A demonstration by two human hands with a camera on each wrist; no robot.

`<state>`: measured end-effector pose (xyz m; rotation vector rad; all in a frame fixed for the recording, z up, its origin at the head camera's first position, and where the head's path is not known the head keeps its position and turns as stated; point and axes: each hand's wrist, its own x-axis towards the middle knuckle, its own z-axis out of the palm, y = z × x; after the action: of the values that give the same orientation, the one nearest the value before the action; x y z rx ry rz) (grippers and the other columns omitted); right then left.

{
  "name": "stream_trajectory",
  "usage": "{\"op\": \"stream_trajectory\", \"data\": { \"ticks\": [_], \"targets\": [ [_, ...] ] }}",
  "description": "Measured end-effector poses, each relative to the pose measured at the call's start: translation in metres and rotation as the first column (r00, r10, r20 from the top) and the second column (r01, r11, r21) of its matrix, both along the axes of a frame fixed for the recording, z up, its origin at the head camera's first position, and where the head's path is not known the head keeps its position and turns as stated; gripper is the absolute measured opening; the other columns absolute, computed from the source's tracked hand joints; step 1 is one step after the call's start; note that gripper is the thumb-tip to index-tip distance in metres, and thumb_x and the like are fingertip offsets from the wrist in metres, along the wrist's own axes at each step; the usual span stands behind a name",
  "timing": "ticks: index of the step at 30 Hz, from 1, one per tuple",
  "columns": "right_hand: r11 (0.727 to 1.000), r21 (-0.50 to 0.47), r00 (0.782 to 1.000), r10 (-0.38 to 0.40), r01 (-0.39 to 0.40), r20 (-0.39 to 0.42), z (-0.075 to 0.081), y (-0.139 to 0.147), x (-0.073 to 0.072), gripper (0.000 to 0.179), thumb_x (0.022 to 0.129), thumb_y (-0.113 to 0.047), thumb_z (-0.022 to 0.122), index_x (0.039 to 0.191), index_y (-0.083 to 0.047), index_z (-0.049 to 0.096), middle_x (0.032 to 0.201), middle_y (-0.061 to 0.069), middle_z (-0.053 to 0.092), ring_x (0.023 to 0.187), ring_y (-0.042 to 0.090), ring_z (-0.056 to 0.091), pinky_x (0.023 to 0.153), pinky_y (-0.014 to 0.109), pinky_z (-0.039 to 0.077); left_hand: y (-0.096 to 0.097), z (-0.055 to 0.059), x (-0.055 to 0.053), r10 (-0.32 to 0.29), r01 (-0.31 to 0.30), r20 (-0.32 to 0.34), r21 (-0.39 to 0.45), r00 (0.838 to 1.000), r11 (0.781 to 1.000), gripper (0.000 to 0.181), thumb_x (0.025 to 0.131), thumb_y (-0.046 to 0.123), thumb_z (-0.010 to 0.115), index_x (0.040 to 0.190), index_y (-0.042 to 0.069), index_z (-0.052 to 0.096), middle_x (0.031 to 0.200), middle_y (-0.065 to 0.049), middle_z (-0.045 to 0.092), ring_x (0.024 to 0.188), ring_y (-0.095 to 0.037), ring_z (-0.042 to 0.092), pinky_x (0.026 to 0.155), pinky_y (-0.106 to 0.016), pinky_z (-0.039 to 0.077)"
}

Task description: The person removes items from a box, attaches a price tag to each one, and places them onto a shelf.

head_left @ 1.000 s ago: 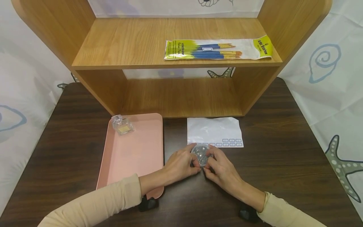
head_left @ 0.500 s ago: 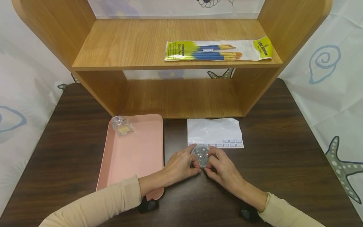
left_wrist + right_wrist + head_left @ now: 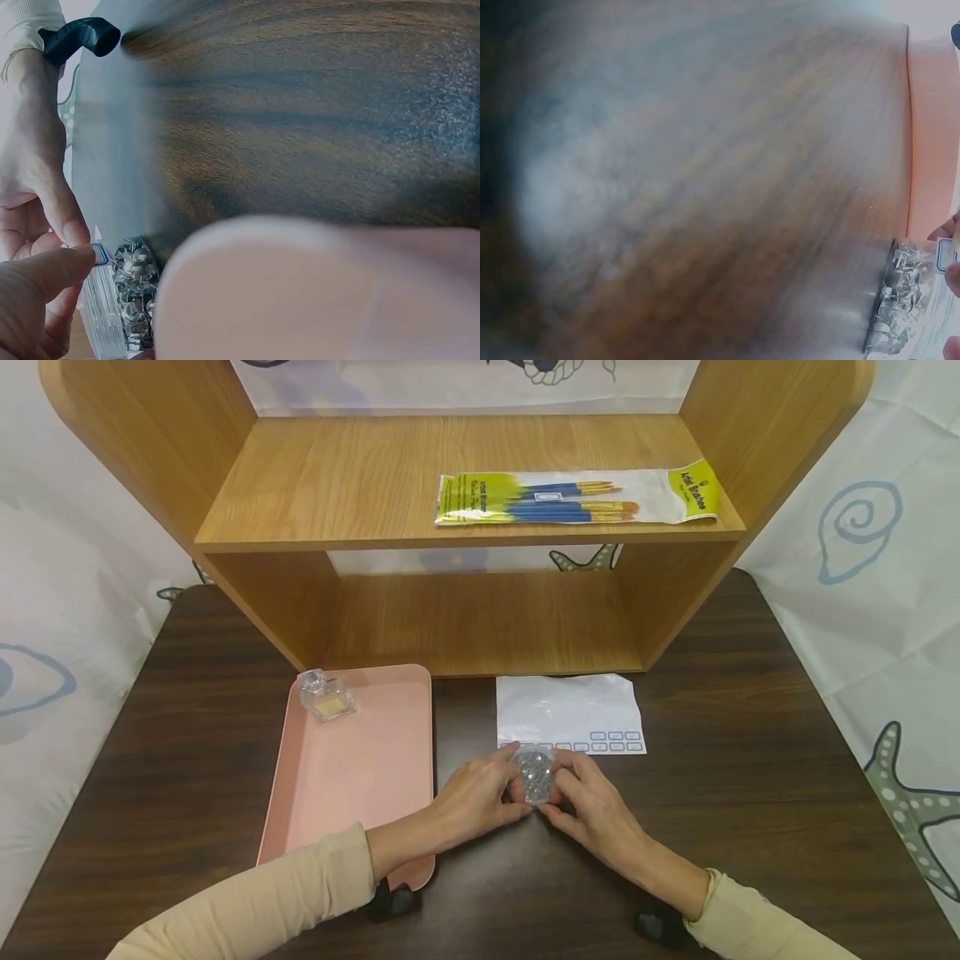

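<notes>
In the head view, a small clear plastic tub (image 3: 535, 774) with silvery metal pieces inside sits between both hands; the exact kind of pieces is hard to tell. My left hand (image 3: 480, 789) grips its left side with thumb and fingers. Bent fingers of my right hand (image 3: 596, 810) hold the opposite side. A small white label (image 3: 100, 255) with a blue border lies on the tub's ribbed wall in the left wrist view, with thumb tips right at it. The right wrist view shows the metal pieces (image 3: 902, 300) through the clear wall.
Behind the tub lies a white sheet of labels (image 3: 566, 710). A pink tray (image 3: 367, 760) on the left bears a glass perfume bottle (image 3: 330, 700). A wooden shelf (image 3: 345, 485) at the back holds a packet of artist brushes (image 3: 573, 497).
The tub has turned or tilted slightly between my fingers and looks narrower from above. Both hands stay nearly in place, and the head view has shifted a little.
</notes>
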<state>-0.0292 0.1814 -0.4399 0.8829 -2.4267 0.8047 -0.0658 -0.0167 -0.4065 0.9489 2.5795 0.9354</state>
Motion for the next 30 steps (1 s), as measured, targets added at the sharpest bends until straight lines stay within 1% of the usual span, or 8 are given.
{"op": "stream_trajectory", "data": {
  "ticks": [3, 8, 12, 15, 19, 23, 27, 30],
  "targets": [
    [1.000, 0.002, 1.000, -0.002, 0.002, 0.004, 0.0001, 0.0001, 0.0000, 0.041, 0.059, -0.002, 0.084, 0.076, -0.009, 0.048, 0.107, 0.014, 0.056, 0.098, 0.024, 0.054, 0.077, 0.035, 0.051, 0.0001, 0.0003, -0.0002, 0.002, -0.002, 0.003, -0.006, 1.000, 1.000, 0.021, 0.075, 0.017, 0.079, 0.066, 0.014, 0.060, 0.136, -0.026, 0.048, 0.042, 0.002, 0.033, 0.052, -0.020, 0.040],
    [1.000, 0.005, 1.000, -0.006, 0.006, 0.011, 0.0005, -0.0002, 0.0003, 0.041, 0.059, -0.002, 0.084, 0.076, -0.009, 0.048, 0.106, 0.013, 0.055, 0.095, 0.022, 0.053, 0.075, 0.033, 0.050, 0.0000, 0.0002, -0.0004, -0.003, 0.003, -0.008, -0.009, 1.000, 1.000, 0.023, 0.073, 0.017, 0.080, 0.068, 0.014, 0.058, 0.134, -0.026, 0.049, 0.045, 0.001, 0.043, 0.049, -0.020, 0.038],
    [1.000, 0.004, 1.000, -0.008, 0.008, 0.018, 0.0009, -0.0002, 0.0006, 0.041, 0.059, -0.002, 0.084, 0.076, -0.009, 0.048, 0.107, 0.013, 0.055, 0.095, 0.021, 0.053, 0.074, 0.033, 0.050, 0.0000, 0.0001, -0.0008, -0.007, 0.007, -0.010, -0.014, 1.000, 1.000, 0.023, 0.072, 0.017, 0.081, 0.069, 0.013, 0.058, 0.134, -0.026, 0.049, 0.048, -0.001, 0.048, 0.050, -0.020, 0.038],
    [1.000, 0.004, 1.000, -0.009, 0.009, 0.025, 0.0010, -0.0001, 0.0007, 0.041, 0.059, -0.002, 0.084, 0.076, -0.009, 0.048, 0.107, 0.013, 0.055, 0.096, 0.022, 0.053, 0.075, 0.033, 0.051, 0.0001, -0.0002, -0.0012, -0.009, 0.009, -0.019, -0.013, 1.000, 1.000, 0.023, 0.072, 0.016, 0.081, 0.070, 0.013, 0.058, 0.133, -0.026, 0.050, 0.051, -0.006, 0.054, 0.050, -0.020, 0.039],
    [1.000, 0.004, 1.000, -0.010, 0.010, 0.029, 0.0009, 0.0002, 0.0006, 0.041, 0.059, -0.003, 0.084, 0.076, -0.009, 0.048, 0.107, 0.013, 0.055, 0.096, 0.022, 0.053, 0.075, 0.034, 0.051, 0.0003, -0.0006, -0.0018, -0.009, 0.008, -0.044, -0.013, 0.999, 1.000, 0.024, 0.071, 0.016, 0.081, 0.070, 0.014, 0.057, 0.131, -0.024, 0.053, 0.075, -0.020, 0.068, 0.053, -0.021, 0.041],
    [1.000, 0.002, 1.000, -0.010, 0.010, 0.028, 0.0007, 0.0004, 0.0005, 0.041, 0.059, -0.003, 0.084, 0.076, -0.010, 0.048, 0.106, 0.013, 0.055, 0.096, 0.022, 0.053, 0.075, 0.034, 0.050, 0.0004, -0.0013, -0.0023, -0.004, 0.003, -0.054, -0.012, 0.999, 1.000, 0.024, 0.072, 0.016, 0.081, 0.070, 0.014, 0.057, 0.130, -0.023, 0.054, 0.096, -0.030, 0.067, 0.059, -0.026, 0.046],
    [1.000, -0.002, 1.000, -0.009, 0.009, 0.030, 0.0008, 0.0005, 0.0002, 0.041, 0.059, -0.003, 0.084, 0.077, -0.009, 0.048, 0.105, 0.013, 0.055, 0.095, 0.021, 0.053, 0.075, 0.033, 0.050, 0.0001, -0.0022, -0.0023, 0.002, -0.002, -0.062, -0.007, 0.998, 1.000, 0.024, 0.073, 0.016, 0.081, 0.070, 0.014, 0.057, 0.129, -0.022, 0.056, 0.102, -0.030, 0.065, 0.064, -0.031, 0.049],
    [1.000, -0.007, 1.000, -0.006, 0.006, 0.027, 0.0009, 0.0006, -0.0004, 0.041, 0.059, -0.002, 0.084, 0.077, -0.009, 0.048, 0.105, 0.012, 0.055, 0.095, 0.021, 0.053, 0.075, 0.033, 0.050, 0.0002, -0.0022, -0.0027, 0.003, -0.004, -0.070, -0.004, 0.998, 1.000, 0.024, 0.073, 0.016, 0.080, 0.070, 0.015, 0.056, 0.128, -0.021, 0.057, 0.106, -0.030, 0.063, 0.065, -0.031, 0.049]
  ]
}}
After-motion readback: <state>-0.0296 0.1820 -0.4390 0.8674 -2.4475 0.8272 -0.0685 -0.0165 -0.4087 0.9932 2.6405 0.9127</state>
